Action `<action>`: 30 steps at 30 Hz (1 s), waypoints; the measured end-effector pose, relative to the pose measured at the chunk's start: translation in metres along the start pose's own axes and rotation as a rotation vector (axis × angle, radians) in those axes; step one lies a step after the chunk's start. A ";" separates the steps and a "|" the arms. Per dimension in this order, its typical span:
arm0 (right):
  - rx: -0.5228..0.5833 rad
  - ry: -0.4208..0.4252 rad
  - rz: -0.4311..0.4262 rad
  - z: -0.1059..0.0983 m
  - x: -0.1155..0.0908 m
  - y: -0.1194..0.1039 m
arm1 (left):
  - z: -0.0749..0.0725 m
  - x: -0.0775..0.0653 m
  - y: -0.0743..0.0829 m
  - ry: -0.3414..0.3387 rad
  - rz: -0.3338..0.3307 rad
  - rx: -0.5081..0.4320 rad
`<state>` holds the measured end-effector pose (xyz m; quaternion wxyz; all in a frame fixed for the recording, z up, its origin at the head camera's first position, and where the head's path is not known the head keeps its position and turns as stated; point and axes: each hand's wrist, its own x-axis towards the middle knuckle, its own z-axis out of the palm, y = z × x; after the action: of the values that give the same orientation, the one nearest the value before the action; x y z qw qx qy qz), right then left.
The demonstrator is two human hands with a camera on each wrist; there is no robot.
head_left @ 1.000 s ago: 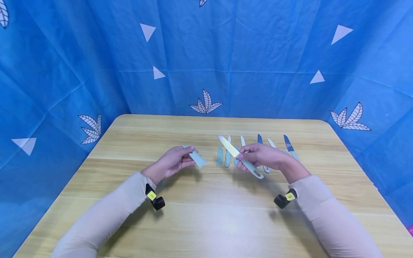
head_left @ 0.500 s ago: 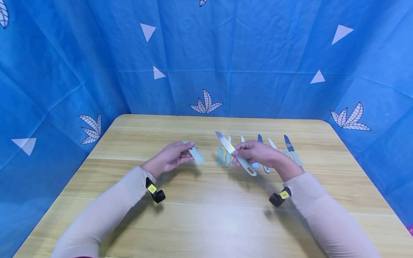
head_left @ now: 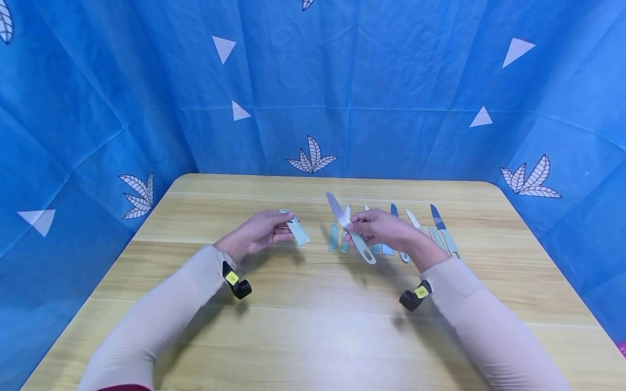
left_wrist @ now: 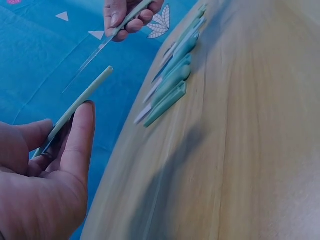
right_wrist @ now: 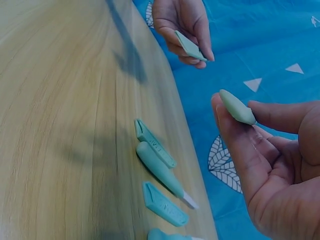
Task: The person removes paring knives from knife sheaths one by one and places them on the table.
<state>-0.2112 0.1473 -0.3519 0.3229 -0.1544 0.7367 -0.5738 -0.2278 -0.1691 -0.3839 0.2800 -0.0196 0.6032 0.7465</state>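
My left hand (head_left: 259, 232) holds a pale green knife sheath (head_left: 300, 232) between thumb and fingers, raised off the table. In the left wrist view the sheath (left_wrist: 82, 102) appears edge-on, its free end pointing toward the other hand. My right hand (head_left: 383, 226) pinches a kitchen knife (head_left: 363, 248) at the front of its pale green handle. The bare blade slants up and to the left, away from me. A gap separates blade and sheath. From the right wrist, the knife's handle (right_wrist: 236, 106) shows end-on between thumb and fingers, and the blade is hidden behind it.
Several green-handled knives and sheaths lie in a row on the wooden table, partly under my right hand. A sheath (head_left: 333, 237) marks the row's left end, a dark-bladed knife (head_left: 444, 228) its right. A blue curtain (head_left: 313, 98) hangs beyond the table.
My right hand has moved left with the knife, whose blade now points more steeply away from me. My left hand has shifted slightly forward, tilting the sheath a little.
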 end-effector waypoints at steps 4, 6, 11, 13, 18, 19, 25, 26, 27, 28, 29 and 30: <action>0.014 0.013 0.004 0.001 0.004 0.000 | -0.002 0.003 0.002 0.005 -0.001 0.028; 0.012 0.025 0.007 0.001 0.006 -0.001 | -0.002 0.004 0.002 0.011 -0.007 0.038; 0.011 0.052 0.016 0.001 0.011 -0.002 | -0.003 0.008 0.006 0.011 -0.018 0.067; 0.010 0.066 0.023 0.001 0.014 -0.003 | -0.003 0.010 0.007 0.001 -0.020 0.080; 0.019 0.098 0.048 0.001 0.020 -0.002 | -0.003 0.013 0.011 -0.024 -0.030 0.101; 0.021 0.101 0.048 0.002 0.021 -0.002 | -0.003 0.014 0.011 -0.028 -0.031 0.106; 0.027 0.130 0.053 0.003 0.026 -0.002 | -0.005 0.020 0.012 -0.017 -0.032 0.130; 0.028 0.135 0.056 0.003 0.027 -0.002 | -0.005 0.021 0.013 -0.013 -0.033 0.135; 0.027 0.139 0.057 0.003 0.028 -0.002 | -0.005 0.022 0.013 -0.008 -0.033 0.142; 0.029 0.142 0.058 0.004 0.029 -0.002 | -0.006 0.023 0.013 -0.004 -0.032 0.147; 0.026 0.145 0.058 0.004 0.030 -0.002 | -0.006 0.024 0.013 -0.003 -0.032 0.154; 0.025 0.148 0.056 0.005 0.031 -0.002 | -0.006 0.025 0.013 -0.002 -0.033 0.155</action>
<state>-0.2314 0.1250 -0.3598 0.2855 -0.0867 0.7552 -0.5837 -0.2564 -0.1666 -0.3836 0.2933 -0.0070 0.6586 0.6929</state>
